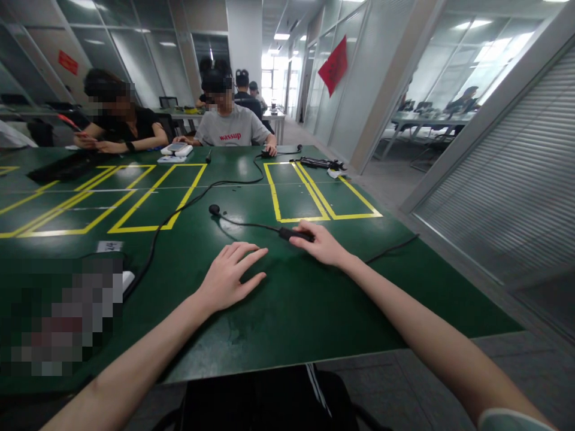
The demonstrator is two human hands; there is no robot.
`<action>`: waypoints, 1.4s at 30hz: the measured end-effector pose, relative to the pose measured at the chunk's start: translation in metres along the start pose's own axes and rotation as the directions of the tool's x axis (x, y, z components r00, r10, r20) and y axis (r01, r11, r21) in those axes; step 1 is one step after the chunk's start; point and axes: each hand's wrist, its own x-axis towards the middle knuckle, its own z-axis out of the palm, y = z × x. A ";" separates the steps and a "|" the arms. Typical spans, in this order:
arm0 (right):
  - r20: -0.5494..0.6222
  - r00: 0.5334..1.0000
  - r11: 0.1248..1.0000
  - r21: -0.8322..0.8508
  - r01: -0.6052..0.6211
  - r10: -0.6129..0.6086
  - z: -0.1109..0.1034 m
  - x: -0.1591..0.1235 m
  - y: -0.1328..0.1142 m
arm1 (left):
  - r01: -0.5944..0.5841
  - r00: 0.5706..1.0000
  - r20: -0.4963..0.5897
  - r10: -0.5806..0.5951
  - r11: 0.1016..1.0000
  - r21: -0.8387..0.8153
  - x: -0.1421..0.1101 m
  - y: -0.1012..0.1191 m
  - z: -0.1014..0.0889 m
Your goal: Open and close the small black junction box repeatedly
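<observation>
My right hand (322,242) is closed around the black base of a gooseneck microphone (288,234), thumb on the near side and fingers over the top. The thin neck runs left across the green table (287,323) to a round black foam head (214,209). A cord (395,246) shows to the right beyond my wrist. Palm down, my left hand (231,274) is over the tabletop left of the microphone base, fingers spread and holding nothing.
Yellow tape rectangles (281,218) mark the table. A black cable (157,230) snakes across it. At the far right lies a folded black tripod (318,163). Two people sit opposite, one with a hand (271,149) at a small black object. A white device (177,148) stands near them.
</observation>
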 end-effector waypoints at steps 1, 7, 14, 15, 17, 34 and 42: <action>-0.098 0.995 0.998 -0.051 -0.031 0.026 -0.009 0.002 0.006 | -0.004 1.000 0.020 0.004 1.000 -0.024 0.000 0.000 0.000; -0.650 0.753 0.849 -0.336 -0.407 0.104 -0.060 0.003 0.029 | -0.009 0.995 0.102 0.020 0.995 -0.104 0.000 -0.002 0.001; -0.707 0.669 0.563 -0.464 -0.684 0.230 -0.085 -0.005 0.058 | 0.019 0.990 0.144 -0.003 0.994 -0.109 0.000 -0.002 0.003; -0.690 0.673 0.546 -0.467 -0.696 0.267 -0.085 -0.005 0.063 | 0.025 0.990 0.144 -0.008 0.993 -0.118 0.000 -0.002 0.003; -0.653 0.688 0.541 -0.471 -0.697 0.318 -0.084 -0.006 0.072 | 0.035 0.990 0.143 -0.016 0.991 -0.129 -0.001 -0.003 0.004; -0.626 0.654 0.475 -0.460 -0.750 0.425 -0.088 -0.007 0.089 | 0.077 0.983 0.180 -0.043 0.979 -0.187 -0.003 -0.003 0.002; -0.522 0.761 0.598 -0.488 -0.637 0.385 -0.087 -0.007 0.098 | 0.094 0.982 0.182 -0.057 0.975 -0.202 -0.003 -0.004 0.003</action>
